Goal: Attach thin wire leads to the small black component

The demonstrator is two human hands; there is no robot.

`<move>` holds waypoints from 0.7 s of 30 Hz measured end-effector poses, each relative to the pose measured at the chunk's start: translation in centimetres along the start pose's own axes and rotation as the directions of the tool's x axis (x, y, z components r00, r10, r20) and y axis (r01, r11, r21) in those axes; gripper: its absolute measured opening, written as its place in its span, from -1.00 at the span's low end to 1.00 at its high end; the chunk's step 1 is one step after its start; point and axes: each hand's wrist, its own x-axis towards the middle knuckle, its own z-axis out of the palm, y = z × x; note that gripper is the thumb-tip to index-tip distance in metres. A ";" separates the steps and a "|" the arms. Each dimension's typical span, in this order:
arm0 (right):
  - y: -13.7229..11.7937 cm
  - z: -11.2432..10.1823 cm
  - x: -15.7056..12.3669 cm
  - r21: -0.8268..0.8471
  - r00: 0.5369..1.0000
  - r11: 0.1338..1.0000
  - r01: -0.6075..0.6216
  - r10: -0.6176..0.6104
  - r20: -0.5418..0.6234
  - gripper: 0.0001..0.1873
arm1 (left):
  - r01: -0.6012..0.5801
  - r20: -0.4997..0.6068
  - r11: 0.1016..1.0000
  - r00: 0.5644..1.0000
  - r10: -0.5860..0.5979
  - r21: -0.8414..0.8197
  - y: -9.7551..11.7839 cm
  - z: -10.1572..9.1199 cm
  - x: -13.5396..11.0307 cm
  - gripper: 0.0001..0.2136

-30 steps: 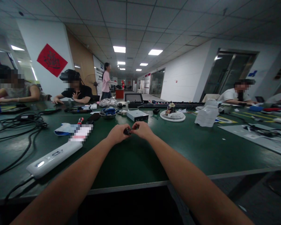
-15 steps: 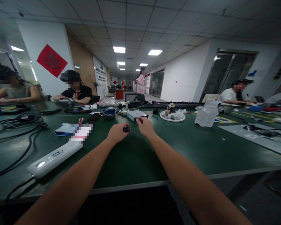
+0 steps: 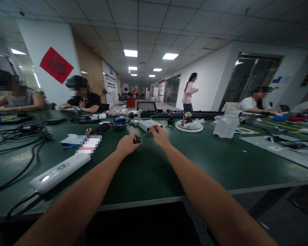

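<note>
My left hand (image 3: 126, 144) is closed around a small dark, rounded part (image 3: 137, 140) above the green table. From my right hand (image 3: 159, 137), fingers pinched, a thin metal shaft (image 3: 144, 135) slants down to that part. A speck of red shows at my right fingertips, so it looks like a screwdriver, its handle mostly hidden by the fingers. Just behind my hands lies a flat grey metal box (image 3: 145, 124), its front right side partly covered by my right hand.
A white fan grille (image 3: 189, 127) with a motor lies to the right, beside a clear plastic tray (image 3: 226, 124). At left are a white power strip (image 3: 59, 174), a blue cloth (image 3: 70, 140) and black cables (image 3: 36, 147). Behind the box stands a bowl (image 3: 118, 123). Other people sit around.
The thin shaft now shows between my hands, and the dark part in my left hand has tilted. My right hand has shifted slightly. A person in pink has walked to the right behind the table.
</note>
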 end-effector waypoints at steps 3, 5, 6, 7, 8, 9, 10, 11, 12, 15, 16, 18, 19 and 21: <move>0.1 0.0 0.1 0.001 0.999 0.999 -0.043 0.043 0.016 -0.70 | 0.001 0.020 1.000 1.000 -0.001 -0.001 -0.1 0.0 0.0 -0.62; 0.2 0.0 0.2 0.066 0.998 0.996 -0.062 0.061 0.008 -0.68 | -0.002 0.018 1.000 1.000 0.002 -0.008 -0.1 0.0 0.0 -0.61; 0.3 0.0 0.3 0.099 0.998 0.993 -0.066 0.066 0.000 -0.68 | 0.003 0.012 1.000 1.000 -0.003 -0.012 -0.2 0.0 0.1 -0.61; 0.5 0.0 0.3 0.117 0.998 0.991 -0.068 0.070 -0.007 -0.69 | 0.013 0.007 1.000 1.000 -0.013 -0.014 -0.2 0.0 0.1 -0.60; 0.5 -0.1 0.3 0.115 0.997 0.991 -0.071 0.073 -0.011 -0.69 | 0.022 0.004 1.000 1.000 -0.022 -0.013 -0.2 0.1 0.1 -0.60; 0.6 -0.1 0.4 0.099 0.997 0.992 -0.076 0.077 -0.013 -0.70 | 0.023 0.005 1.000 1.000 -0.023 -0.008 -0.2 0.1 0.2 -0.59; 0.6 -0.1 0.4 0.078 0.996 0.994 -0.082 0.083 -0.012 -0.70 | 0.016 0.008 1.000 1.000 -0.016 -0.004 -0.2 0.2 0.2 -0.59; 0.6 -0.1 0.4 0.065 0.996 0.994 -0.088 0.089 -0.011 -0.70 | 0.006 0.012 1.000 1.000 -0.006 -0.001 -0.3 0.2 0.2 -0.60; 0.6 -0.1 0.4 0.066 0.995 0.993 -0.093 0.094 -0.011 -0.69 | -0.003 0.015 1.000 1.000 0.003 -0.002 -0.3 0.2 0.2 -0.60; 0.4 -0.2 0.3 0.125 0.994 0.987 -0.097 0.103 -0.044 -0.72 | -0.011 0.008 1.000 1.000 0.011 -0.019 -0.3 0.2 0.3 -0.59; 0.3 -0.3 0.3 0.122 0.993 0.988 -0.097 0.105 -0.057 -0.73 | -0.008 0.007 1.000 1.000 0.008 -0.020 -0.3 0.2 0.2 -0.59; 0.2 -0.3 0.3 0.073 0.992 0.992 -0.106 0.111 -0.066 -0.73 | -0.008 0.015 1.000 1.000 0.008 -0.007 -0.3 0.1 0.2 -0.59; 0.2 -0.4 0.3 0.054 0.992 0.992 -0.112 0.115 -0.058 -0.71 | -0.015 0.022 1.000 1.000 0.015 0.005 -0.3 0.1 0.2 -0.59; 0.1 -0.3 0.3 0.079 0.992 0.989 -0.123 0.125 -0.031 -0.68 | -0.021 0.030 1.000 0.999 0.021 0.019 -0.3 0.0 0.2 -0.60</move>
